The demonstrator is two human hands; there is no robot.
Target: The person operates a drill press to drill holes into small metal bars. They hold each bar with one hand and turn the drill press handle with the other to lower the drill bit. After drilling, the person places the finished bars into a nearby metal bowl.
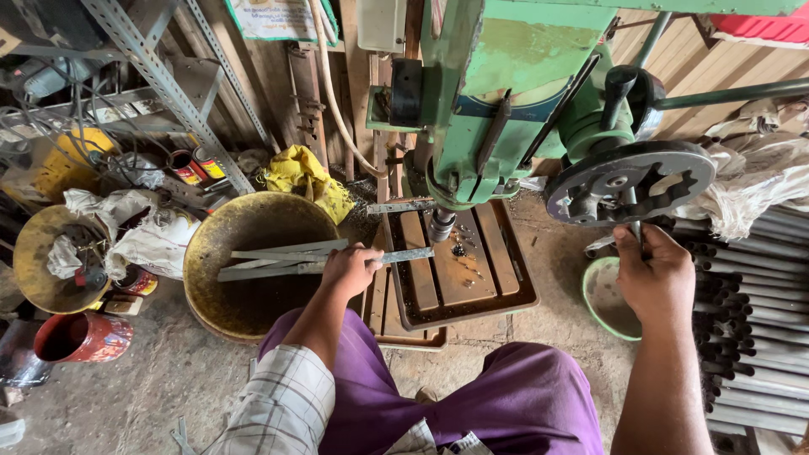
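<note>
Gripping a flat metal strip under the drill bit, the left hand steadies it. The right hand clasps the feed wheel's handle.

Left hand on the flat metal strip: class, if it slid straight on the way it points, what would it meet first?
The left hand points right along the metal strip, towards the drill chuck above the slotted drill table. It would probably meet the chuck first, though depth is unclear from this view.

Purple trousers, pale checked shirt, bare forearms.
</note>
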